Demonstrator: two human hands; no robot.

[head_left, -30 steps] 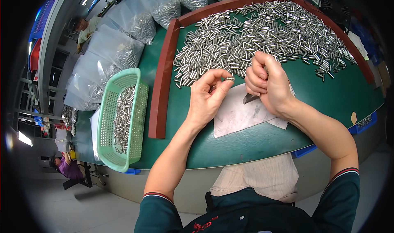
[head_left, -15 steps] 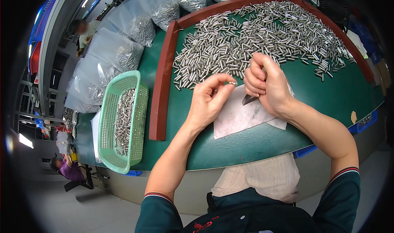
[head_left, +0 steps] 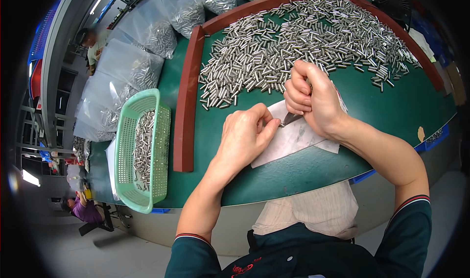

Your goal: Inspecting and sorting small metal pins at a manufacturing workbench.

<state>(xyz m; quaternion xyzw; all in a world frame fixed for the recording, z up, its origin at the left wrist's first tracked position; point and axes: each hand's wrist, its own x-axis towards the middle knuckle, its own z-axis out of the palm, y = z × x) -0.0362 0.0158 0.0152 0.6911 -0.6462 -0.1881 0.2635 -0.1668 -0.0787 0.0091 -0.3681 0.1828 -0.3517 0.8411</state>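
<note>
My left hand [head_left: 245, 136] pinches a small metal pin [head_left: 281, 124] between thumb and fingertips; only its end shows. My right hand [head_left: 314, 100] is closed in a fist around a dark, flat, pointed blade [head_left: 291, 118], whose handle is hidden in the palm. The blade's tip points down to the left and meets or nearly meets the pin; I cannot tell if they touch. Beneath both hands lies a smudged pale sheet [head_left: 279, 148] on the green tabletop [head_left: 235, 180]. Beyond them spreads a large heap of short, shiny metal pins [head_left: 293, 43].
Dark red rails [head_left: 185, 131] border the heap. To the left stands a light green basket [head_left: 161, 165] part-filled with pins. Clear bags [head_left: 161, 38] of pins line the far left edge. A blue bin [head_left: 433, 140] sits at the right edge. Two people are in the left background.
My left hand has come down and turned, bringing the pin to the blade's tip. The right hand keeps its grip, almost in the same place. The view has shifted slightly.
</note>
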